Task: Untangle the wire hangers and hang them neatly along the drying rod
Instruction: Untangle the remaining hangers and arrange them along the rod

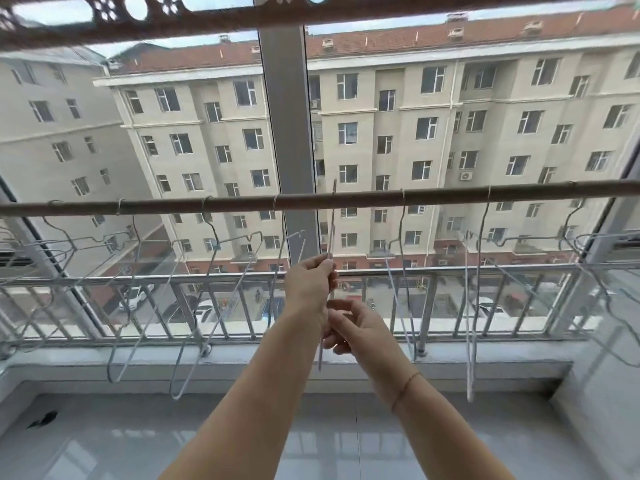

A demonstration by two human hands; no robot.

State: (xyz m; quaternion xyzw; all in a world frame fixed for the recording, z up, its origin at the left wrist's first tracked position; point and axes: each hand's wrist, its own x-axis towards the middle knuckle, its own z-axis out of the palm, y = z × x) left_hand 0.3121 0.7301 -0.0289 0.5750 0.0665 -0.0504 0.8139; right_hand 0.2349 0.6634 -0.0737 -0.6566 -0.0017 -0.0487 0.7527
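Obs.: drying rod (173,205) runs 9 to 3 o'clock across mid-view. Wire hangers hang along it: left-side hangers (177,395) toward 9 o'clock, tilted at mixed angles, and right-side hangers (470,375) toward 3 o'clock.

Centre hanger (331,230) is seen edge-on, its top crossing the rod. Cannot tell whether its hook sits over the rod.

Left hand (308,284), just below centre, pinches the upper wires of this hanger between thumb and fingertips. Right hand (356,329), at 5 o'clock of the left hand and close against its wrist, has fingers curled round the lower wires. Thin bracelet (405,389) on the right wrist.

Metal railing (138,280) behind the hangers.
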